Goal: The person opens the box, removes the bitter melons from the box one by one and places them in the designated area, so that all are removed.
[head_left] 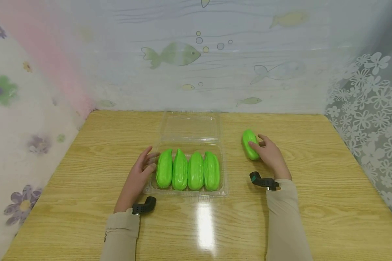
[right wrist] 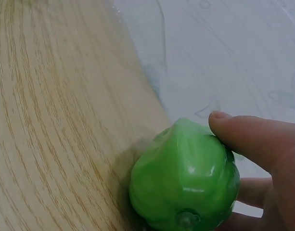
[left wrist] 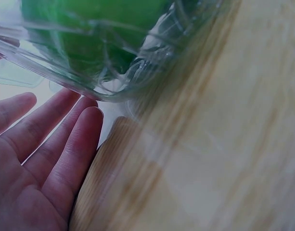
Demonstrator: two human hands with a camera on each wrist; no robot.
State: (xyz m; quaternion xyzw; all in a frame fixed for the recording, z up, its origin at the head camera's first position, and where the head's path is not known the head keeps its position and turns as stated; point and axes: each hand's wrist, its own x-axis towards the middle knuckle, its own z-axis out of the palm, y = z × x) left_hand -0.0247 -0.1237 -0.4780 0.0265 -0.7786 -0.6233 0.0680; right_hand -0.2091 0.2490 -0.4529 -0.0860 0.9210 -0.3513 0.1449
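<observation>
A clear plastic clamshell box point(head_left: 224, 181) lies with its lid folded back. Inside, several glossy green bitter melons point(head_left: 196, 170) lie side by side, looking like models. My left hand point(head_left: 142, 170) is beside the box's left wall, fingers loosely extended; in the left wrist view its fingertips point(left wrist: 92, 115) are right at the plastic. Another bitter melon point(head_left: 249, 139) lies on the table right of the box. Over its right side is my right hand point(head_left: 270, 152), thumb across the top and fingers along the right flank. In the right wrist view the thumb point(right wrist: 248, 132) is nearly straight, and the fingers are partly hidden behind the melon.
The box's open lid point(head_left: 191, 127) lies toward the back of the wooden table point(head_left: 317, 181). A fish-patterned wall covering point(head_left: 183, 83) rises along the back edge, with flower-patterned coverings at both sides. Each wrist carries a small black camera mount point(head_left: 262, 181).
</observation>
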